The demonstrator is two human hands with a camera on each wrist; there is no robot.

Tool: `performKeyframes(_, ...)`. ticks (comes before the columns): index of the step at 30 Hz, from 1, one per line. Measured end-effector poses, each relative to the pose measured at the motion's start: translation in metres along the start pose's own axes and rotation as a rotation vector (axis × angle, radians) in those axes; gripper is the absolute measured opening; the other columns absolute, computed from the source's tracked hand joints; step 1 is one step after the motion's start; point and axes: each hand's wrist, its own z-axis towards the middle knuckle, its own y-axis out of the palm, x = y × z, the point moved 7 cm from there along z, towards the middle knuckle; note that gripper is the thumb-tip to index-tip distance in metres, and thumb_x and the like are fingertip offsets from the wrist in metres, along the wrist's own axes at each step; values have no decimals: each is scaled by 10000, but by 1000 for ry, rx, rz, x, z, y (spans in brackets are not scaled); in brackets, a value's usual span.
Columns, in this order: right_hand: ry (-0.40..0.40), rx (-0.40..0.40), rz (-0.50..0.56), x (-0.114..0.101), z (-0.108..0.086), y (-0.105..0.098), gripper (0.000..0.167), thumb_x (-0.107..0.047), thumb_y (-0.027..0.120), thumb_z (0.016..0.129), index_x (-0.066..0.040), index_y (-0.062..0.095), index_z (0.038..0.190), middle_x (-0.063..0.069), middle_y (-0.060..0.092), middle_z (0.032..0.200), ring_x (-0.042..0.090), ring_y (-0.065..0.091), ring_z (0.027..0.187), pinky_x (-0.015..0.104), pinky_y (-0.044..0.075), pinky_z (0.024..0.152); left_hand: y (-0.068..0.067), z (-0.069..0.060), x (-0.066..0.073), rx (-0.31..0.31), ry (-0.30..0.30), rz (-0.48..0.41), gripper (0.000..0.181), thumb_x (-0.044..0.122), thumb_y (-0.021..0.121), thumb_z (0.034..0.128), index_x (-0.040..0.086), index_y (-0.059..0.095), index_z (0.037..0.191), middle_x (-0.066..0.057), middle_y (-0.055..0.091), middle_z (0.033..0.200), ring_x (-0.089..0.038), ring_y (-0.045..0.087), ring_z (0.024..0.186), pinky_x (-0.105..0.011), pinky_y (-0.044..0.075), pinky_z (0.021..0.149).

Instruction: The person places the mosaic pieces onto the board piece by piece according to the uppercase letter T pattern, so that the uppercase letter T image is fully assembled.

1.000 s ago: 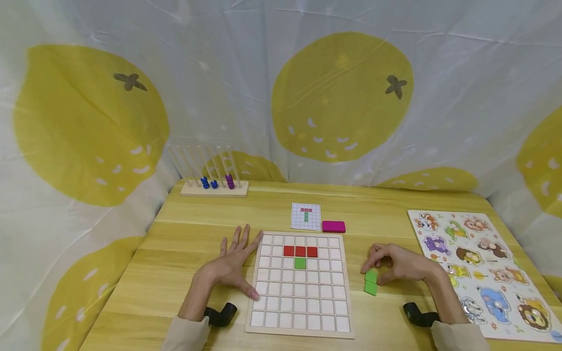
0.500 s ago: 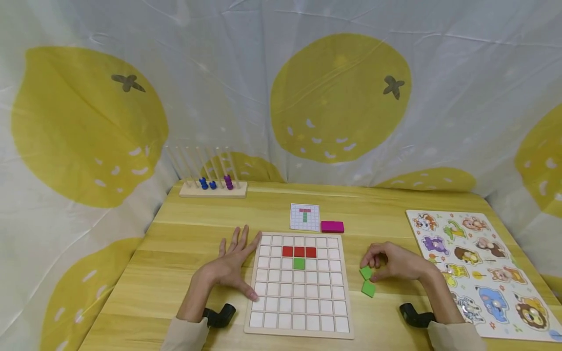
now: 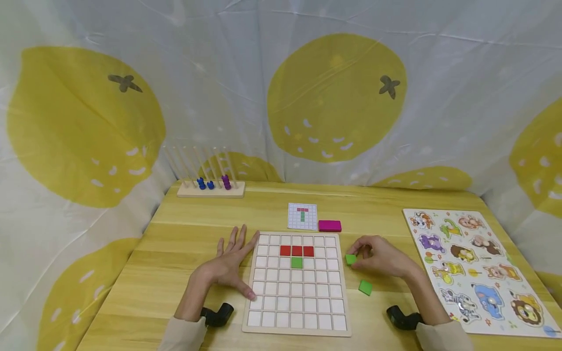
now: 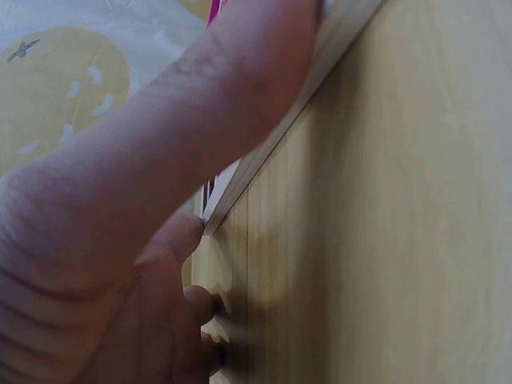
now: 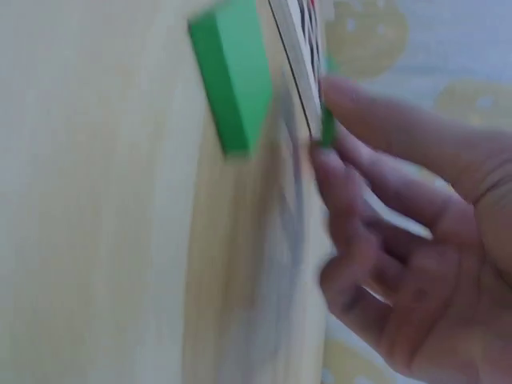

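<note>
A white gridded wooden board [image 3: 296,304] lies on the table, with three red tiles [image 3: 297,250] in a row and one green tile [image 3: 296,263] under the middle one. My left hand [image 3: 226,266] is spread at the board's left side, thumb and index finger touching its edge. Just off the board's right edge, my right hand [image 3: 382,256] pinches a second green tile [image 3: 350,259] between thumb and finger. Another loose green tile [image 3: 365,287] lies on the table below that hand; in the right wrist view this loose tile [image 5: 232,76] looks large and blurred.
Behind the board lie a pattern card [image 3: 302,216] and a magenta block [image 3: 330,226]. A peg stand [image 3: 210,190] with blue and purple pieces is at the back left. On the right is an animal puzzle board [image 3: 474,273]. A lemon-print curtain [image 3: 210,97] hangs behind.
My right hand has picked one green tile away from the other and carried it left and up toward the board. The other tile stays on the table. My left hand holds its place.
</note>
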Motion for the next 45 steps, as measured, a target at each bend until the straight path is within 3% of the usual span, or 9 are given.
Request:
performKeyframes(5,85,178,13,-13,7,1,245,-177,825,879,-69,746,1084,55,685,905,144,520,727,220,429,568,-1,-1,-2,4,-1,3,1513,469,994,566,117,21,1669,-285,-213,1682,-495,-224,1557,-737,-155,1210)
performKeyframes(10,106,239,65,-30,9,12,241,-168,826,878,-89,764,1097,63,679,915,155,534,726,221,416,546,1,0,-2,-3,4,5,1507,478,987,576,120,13,1669,-276,-226,1680,-492,-234,1554,-737,-162,1206)
performKeyframes(26,109,202,150,-81,26,76,201,-110,891,787,-108,803,968,29,709,904,89,421,544,203,368,485,1,0,-2,10,4,7,1498,464,992,577,118,28,1670,-279,-207,1686,-491,-222,1559,-740,-143,1213)
performKeyframes(30,112,185,143,-84,27,84,211,-106,911,756,-113,803,938,21,718,919,116,476,603,216,406,515,0,0,-2,7,-7,6,1502,460,995,573,126,26,1671,-270,-208,1689,-483,-224,1561,-735,-143,1217)
performKeyframes(38,138,142,142,-82,28,93,218,-76,915,730,-112,810,917,-5,664,797,157,510,674,230,418,558,-1,1,-1,3,-14,9,1501,462,995,575,133,25,1673,-263,-208,1692,-477,-225,1563,-728,-153,1218)
performKeyframes(45,117,138,108,-81,30,98,218,-72,921,720,-105,814,908,3,708,867,159,565,814,227,461,656,0,0,-1,5,-7,10,1500,472,991,575,130,27,1673,-275,-202,1689,-481,-218,1563,-733,-146,1217)
